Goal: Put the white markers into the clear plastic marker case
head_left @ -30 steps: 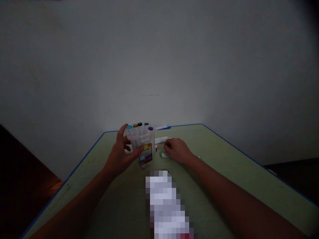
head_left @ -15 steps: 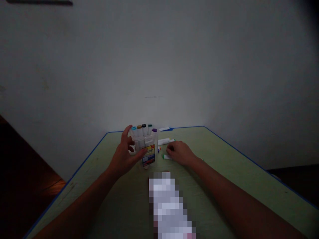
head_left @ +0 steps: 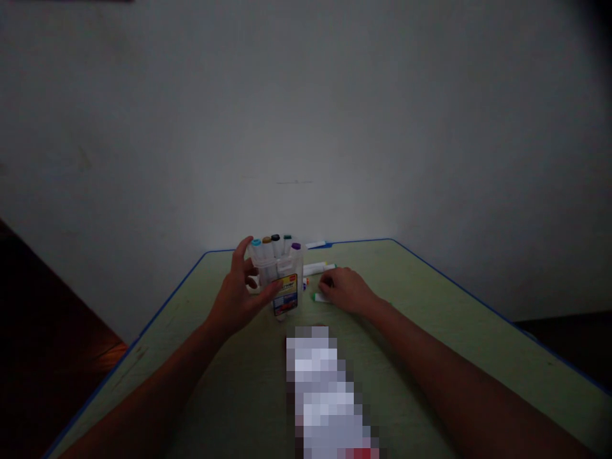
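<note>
The left hand (head_left: 238,296) gripped a clear marker case (head_left: 281,280) standing upright on the green table (head_left: 430,331), thumb across its labelled front and fingers curled round the far side. Five capped markers (head_left: 276,245) stuck up out of the case in a row. Just to its right, the right hand (head_left: 347,290) lay palm down over a loose green-capped marker (head_left: 317,297), fingers bent on it; I could not tell whether it truly gripped. More loose markers (head_left: 318,268) lay beyond, near the table's far edge, under a bare wall (head_left: 306,115)
</note>
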`<act>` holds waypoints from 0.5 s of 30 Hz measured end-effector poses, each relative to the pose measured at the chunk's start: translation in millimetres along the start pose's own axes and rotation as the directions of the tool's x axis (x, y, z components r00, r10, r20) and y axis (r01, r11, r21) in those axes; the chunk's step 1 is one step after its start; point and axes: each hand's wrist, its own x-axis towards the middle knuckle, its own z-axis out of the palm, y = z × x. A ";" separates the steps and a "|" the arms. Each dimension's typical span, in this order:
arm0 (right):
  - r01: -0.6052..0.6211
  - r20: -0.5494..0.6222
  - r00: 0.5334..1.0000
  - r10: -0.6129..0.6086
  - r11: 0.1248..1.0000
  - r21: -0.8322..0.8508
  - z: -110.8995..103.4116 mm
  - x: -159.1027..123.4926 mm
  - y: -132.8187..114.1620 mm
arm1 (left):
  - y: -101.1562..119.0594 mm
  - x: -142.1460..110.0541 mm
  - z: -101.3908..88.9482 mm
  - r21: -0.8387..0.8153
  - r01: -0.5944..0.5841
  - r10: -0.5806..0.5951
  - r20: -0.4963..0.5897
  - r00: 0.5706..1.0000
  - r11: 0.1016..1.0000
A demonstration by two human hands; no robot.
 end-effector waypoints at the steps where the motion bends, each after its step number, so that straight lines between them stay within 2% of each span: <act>1: 0.001 -0.001 1.000 -0.001 1.000 0.001 0.4 0.3 0.2 | -0.7 -0.1 0.1 -0.004 0.005 -0.005 0.002 1.000 1.000; 15: 0.023 -0.012 1.000 -0.023 1.000 0.003 1.8 0.9 2.1 | -2.0 0.2 -0.1 -0.011 0.010 -0.009 0.017 1.000 1.000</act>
